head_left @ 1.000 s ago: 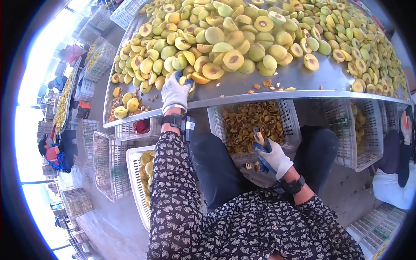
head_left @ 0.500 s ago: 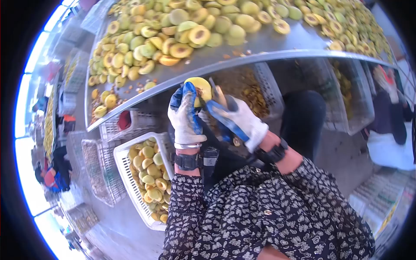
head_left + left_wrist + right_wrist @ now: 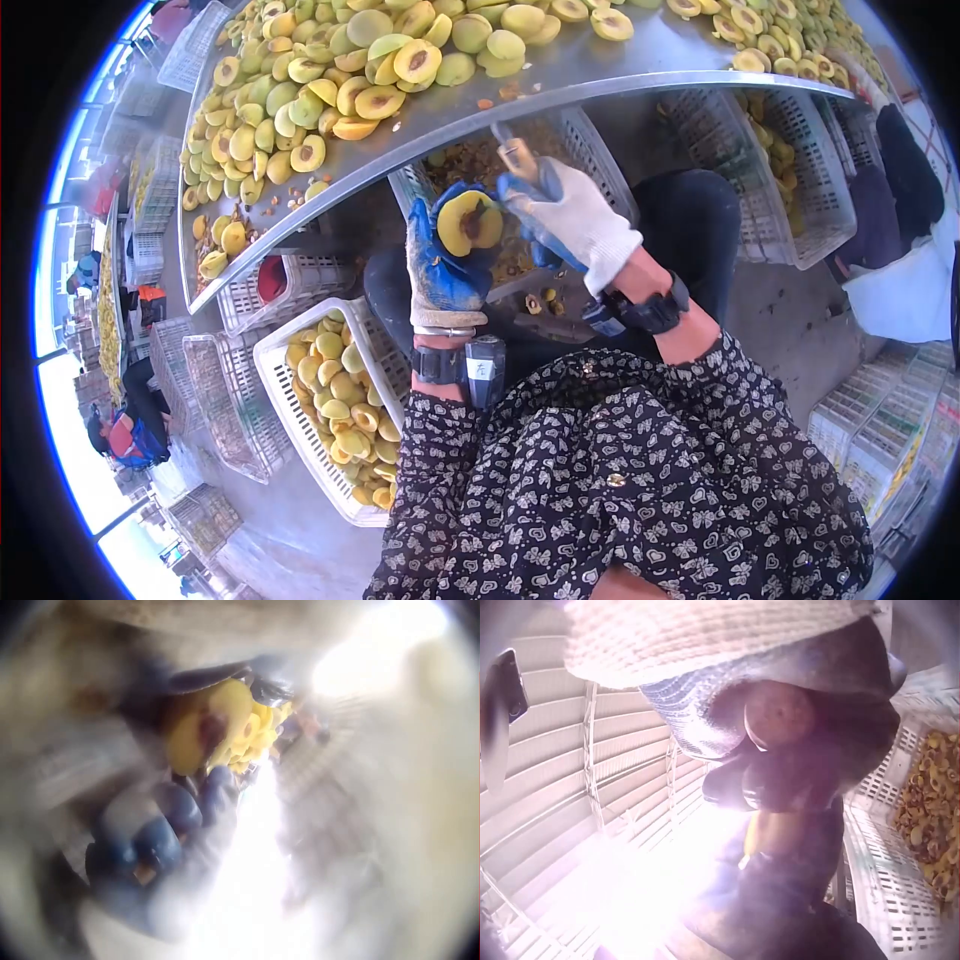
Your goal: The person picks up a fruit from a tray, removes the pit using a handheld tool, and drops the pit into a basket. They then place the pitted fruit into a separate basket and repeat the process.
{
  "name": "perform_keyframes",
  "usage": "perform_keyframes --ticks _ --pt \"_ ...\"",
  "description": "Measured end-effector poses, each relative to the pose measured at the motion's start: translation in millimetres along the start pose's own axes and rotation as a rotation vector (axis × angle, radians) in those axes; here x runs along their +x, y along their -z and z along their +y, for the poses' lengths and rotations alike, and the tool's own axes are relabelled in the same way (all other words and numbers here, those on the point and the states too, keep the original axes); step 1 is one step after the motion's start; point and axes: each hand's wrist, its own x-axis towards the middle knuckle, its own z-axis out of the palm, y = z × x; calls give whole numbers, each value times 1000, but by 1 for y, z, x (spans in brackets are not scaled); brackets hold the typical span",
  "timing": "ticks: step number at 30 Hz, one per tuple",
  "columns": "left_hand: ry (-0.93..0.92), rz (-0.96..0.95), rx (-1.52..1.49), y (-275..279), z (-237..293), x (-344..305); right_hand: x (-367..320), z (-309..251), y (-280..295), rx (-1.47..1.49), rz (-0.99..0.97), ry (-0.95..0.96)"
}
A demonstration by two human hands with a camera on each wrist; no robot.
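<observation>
In the head view my gloved left hand holds a halved yellow fruit, cut face up, with a brown mark in its middle. Just right of it, my gloved right hand grips a tool by its wooden handle; the tool's working end is hard to make out. The left wrist view shows the fruit near blue-coated fingers. In the right wrist view the round handle end pokes out of the curled glove.
A metal table heaped with halved fruit spans the top. Below it stands a crate of brown-yellow pieces; a white basket of fruit halves is at lower left. More crates and another person's sleeve are at the right.
The left hand first went from the table's fruit pile to in front of the body with a fruit half. Since then the right hand and tool have moved slightly up and away from the fruit.
</observation>
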Motion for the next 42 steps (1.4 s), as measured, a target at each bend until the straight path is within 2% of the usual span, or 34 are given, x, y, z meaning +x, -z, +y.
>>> perform_keyframes --ticks 2,3,4,5,6,8,9,10,12,13,15,16,18,21,23,28,29,30,32,33,34,35,36,38,40,42 --pt "-205 22 607 1 5 -2 -7 6 1 -67 96 131" --pt "-202 24 608 4 3 -2 -14 23 -3 -110 101 223" --pt "-329 -8 774 10 0 2 -24 25 -7 -297 137 295" --pt "-456 -42 939 14 -4 5 -31 23 -8 -445 102 245" --pt "-455 -45 939 14 -8 5 -38 19 -9 -589 66 191" --pt "-196 49 368 12 -16 3 -38 26 -14 -565 70 228" --pt "19 119 -29 11 -12 5 -39 18 -14 -617 31 179" --pt "20 119 -29 8 -8 4 -40 14 -15 -669 -9 131" --pt "194 111 -474 3 0 1 -35 24 -18 -785 25 201" --pt "193 112 -475 3 -1 0 -34 26 -20 -794 36 230" --pt "-373 34 613 2 -6 0 -34 27 -24 -803 46 258" --pt "-371 34 613 2 -8 1 -34 26 -25 -794 36 242" --pt "-22 114 -208 2 -11 3 -35 27 -30 -784 25 225" --pt "62 195 -325 0 -9 0 -37 33 -36 -805 -1 210" --pt "62 190 -311 8 -17 0 -36 36 -38 -811 -77 165" --pt "128 216 -299 15 -23 -1 -39 42 -40 -748 -123 139" --pt "172 309 -272 14 -25 -4 -39 43 -39 -745 -146 132" --pt "174 310 -271 14 -23 -4 -36 47 -39 -743 -147 130" --pt "235 259 -90 15 -20 -3 -29 58 -37 -469 -235 54" --pt "243 258 -100 17 -18 -3 -27 56 -33 -468 -236 52" --pt "244 260 -100 21 -19 -2 -27 53 -27 -247 -384 -175" --pt "325 185 -98 25 -20 1 -28 51 -22 -20 -524 -401" --pt "404 110 -96 26 -20 3 -30 50 -20 -19 -524 -402" --pt "392 147 -120 22 -19 7 -34 49 -17 313 -590 -429" --pt "426 81 -87 22 -17 11 -35 47 -19 265 -530 -436" --pt "417 52 -25 19 -9 14 -28 62 -13 998 -849 -628"
